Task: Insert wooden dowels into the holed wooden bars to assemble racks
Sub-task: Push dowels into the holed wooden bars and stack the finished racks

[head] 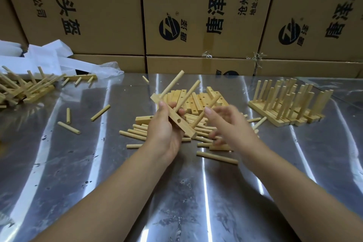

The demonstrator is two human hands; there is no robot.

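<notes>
Gripping the bar [183, 126] mid-length above the desk [98, 163], the left hand [167, 126] curls its fingers [172, 105] round its flat sides; two dowels [172, 84] stand in it. The right hand [230, 124] blurs beside a third dowel [215, 101], and I cannot tell whether its fingers [216, 135] pinch it. Light, stiff, smooth wood, probably best pinched near one end.

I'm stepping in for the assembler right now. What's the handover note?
The left hand grips a holed bar; the right hand, blurred, hangs open beside it.
Three dowels stand in the bar; one hole is empty.
Around the hands lie loose dowels and spare bars; finished racks stand at right.
Left: fill that hole, then the spare bars.
</notes>
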